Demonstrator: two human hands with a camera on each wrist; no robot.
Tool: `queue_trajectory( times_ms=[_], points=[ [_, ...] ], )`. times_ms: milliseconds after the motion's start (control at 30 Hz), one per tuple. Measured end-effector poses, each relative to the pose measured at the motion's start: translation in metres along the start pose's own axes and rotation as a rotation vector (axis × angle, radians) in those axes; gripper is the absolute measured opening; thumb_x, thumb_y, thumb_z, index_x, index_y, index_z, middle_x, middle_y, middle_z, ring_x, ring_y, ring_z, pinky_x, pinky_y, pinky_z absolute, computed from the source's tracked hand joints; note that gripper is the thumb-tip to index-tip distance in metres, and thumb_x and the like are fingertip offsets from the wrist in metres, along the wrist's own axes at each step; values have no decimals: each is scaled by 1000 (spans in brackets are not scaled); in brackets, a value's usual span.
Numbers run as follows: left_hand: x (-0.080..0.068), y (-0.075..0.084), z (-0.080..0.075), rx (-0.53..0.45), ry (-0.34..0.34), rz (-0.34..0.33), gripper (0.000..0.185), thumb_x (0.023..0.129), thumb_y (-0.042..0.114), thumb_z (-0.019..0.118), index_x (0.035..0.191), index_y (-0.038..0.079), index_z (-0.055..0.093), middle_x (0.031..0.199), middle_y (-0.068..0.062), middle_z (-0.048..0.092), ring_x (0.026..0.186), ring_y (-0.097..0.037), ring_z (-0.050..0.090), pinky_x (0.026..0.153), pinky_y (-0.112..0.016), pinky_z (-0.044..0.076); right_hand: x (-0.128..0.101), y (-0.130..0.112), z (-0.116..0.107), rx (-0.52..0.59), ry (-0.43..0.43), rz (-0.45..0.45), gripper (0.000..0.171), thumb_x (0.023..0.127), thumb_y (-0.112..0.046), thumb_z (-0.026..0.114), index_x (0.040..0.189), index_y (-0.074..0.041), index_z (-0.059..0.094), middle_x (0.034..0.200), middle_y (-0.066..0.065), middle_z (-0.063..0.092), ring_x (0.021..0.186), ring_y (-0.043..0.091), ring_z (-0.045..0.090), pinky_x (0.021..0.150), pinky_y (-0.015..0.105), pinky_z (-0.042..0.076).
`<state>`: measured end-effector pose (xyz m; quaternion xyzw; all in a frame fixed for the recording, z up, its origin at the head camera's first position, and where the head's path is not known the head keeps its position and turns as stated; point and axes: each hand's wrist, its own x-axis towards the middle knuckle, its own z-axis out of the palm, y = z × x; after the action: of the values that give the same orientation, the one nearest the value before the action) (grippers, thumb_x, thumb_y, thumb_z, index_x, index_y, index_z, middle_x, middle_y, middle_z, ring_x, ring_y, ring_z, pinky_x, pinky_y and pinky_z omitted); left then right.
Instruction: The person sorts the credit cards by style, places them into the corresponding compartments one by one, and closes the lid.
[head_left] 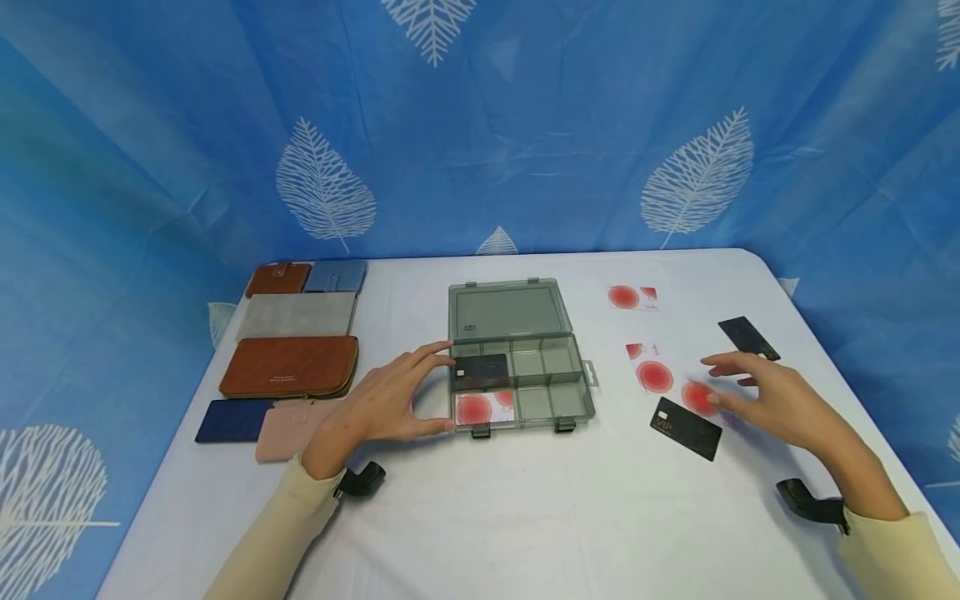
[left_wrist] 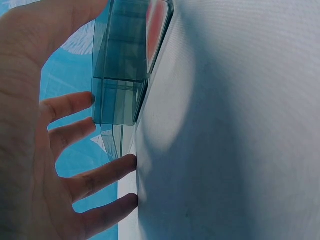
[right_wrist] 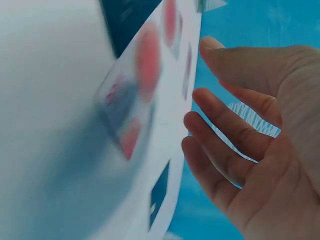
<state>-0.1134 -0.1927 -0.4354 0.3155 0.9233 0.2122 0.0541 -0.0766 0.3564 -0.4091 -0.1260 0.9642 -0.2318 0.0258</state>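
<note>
A grey-green clear plastic box (head_left: 534,403) lies with its lid (head_left: 512,313) laid back. Inside, on its left, are a black card (head_left: 482,371) and a red-and-white card (head_left: 483,408) in front. My left hand (head_left: 386,400) spans the box's left side, thumb near the front corner, fingertips at the edge; fingers are spread in the left wrist view. My right hand (head_left: 772,404) hovers, loosely bent and holding nothing, over a red-and-white card (head_left: 697,398), partly hidden. Beside that card lie a black VIP card (head_left: 686,428) and another red-and-white card (head_left: 652,375).
One more red-and-white card (head_left: 632,297) lies behind, and a black card (head_left: 746,336) lies far right. On the left are a brown zip wallet (head_left: 288,367), a grey wallet (head_left: 297,315), a navy one (head_left: 234,421), a pink one (head_left: 285,432), and small brown (head_left: 273,280) and blue (head_left: 335,276) ones.
</note>
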Motion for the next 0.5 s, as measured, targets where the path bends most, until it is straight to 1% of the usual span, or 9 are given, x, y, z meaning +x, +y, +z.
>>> queue_trajectory(
  times_ms=[100,200,267,400,500],
  points=[
    [-1,-1,0,2,0,-3,90,84,69,80,156,20,54,174,-1,34,144,-33,54,98,-60,58,-4,10,2,4,-40,29,60,87,-12,91,139,1,65,123,28,73,114,52,67,94,68,54],
    [-1,-1,0,4,-1,-2,90,84,69,79,156,21,54,175,-1,34,144,-33,54,98,-59,58,-9,18,3,6,-96,73,66,85,-18,93,141,3,63,124,29,71,116,54,65,97,71,51],
    [0,-1,0,2,-1,1,90,84,70,79,156,21,54,175,0,34,144,-32,54,98,-59,58,-12,23,3,5,-118,99,71,83,-22,95,141,3,63,126,30,70,117,56,63,98,73,50],
    [-1,-1,0,-1,-4,-1,90,85,70,79,156,22,54,175,0,33,144,-32,55,98,-59,58,-18,28,4,2,-121,109,77,79,-24,98,140,6,63,128,32,68,117,55,62,99,72,49],
    [-1,0,0,-1,-2,-4,90,85,70,79,156,21,54,175,0,33,144,-32,54,99,-60,57,-20,30,4,-2,-113,117,78,78,-24,98,140,7,63,128,33,67,118,54,61,100,70,48]
  ],
)
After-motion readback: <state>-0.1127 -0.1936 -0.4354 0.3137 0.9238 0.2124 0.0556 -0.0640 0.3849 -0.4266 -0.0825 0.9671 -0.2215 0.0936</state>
